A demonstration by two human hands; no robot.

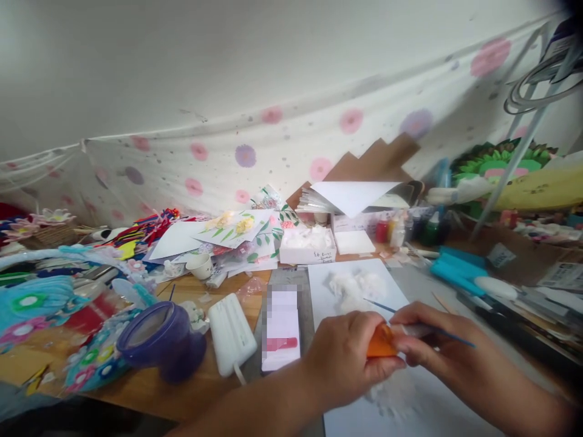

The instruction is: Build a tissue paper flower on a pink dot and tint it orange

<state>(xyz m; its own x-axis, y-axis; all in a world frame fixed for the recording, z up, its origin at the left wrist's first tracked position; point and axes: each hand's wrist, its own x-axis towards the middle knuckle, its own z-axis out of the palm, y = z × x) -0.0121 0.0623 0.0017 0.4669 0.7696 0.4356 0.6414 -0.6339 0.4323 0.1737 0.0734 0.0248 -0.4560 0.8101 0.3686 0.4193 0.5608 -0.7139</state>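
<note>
My left hand (348,358) is closed around a small orange bottle-like thing (381,341), mostly covered by the fingers. Facing it, my right hand (437,343) is closed, with thumb and forefinger pinched at the orange thing's end. A thin blue stick (455,338), like a slim paintbrush, runs through the right hand; its narrow end points left. Some pale, greyish piece also shows between the right fingers, too blurred to name. Beneath both hands lies a white sheet (328,279) bearing fluffy white tufts (359,285), some of them behind the hands and some below.
Left of the sheet lie a lit phone (281,331), a white power-bank-like block (232,334) and a purple pot (155,334). A white box of fluff (307,246) and a paper cup (199,265) stand behind. Blue and white tools (460,270) lie at right.
</note>
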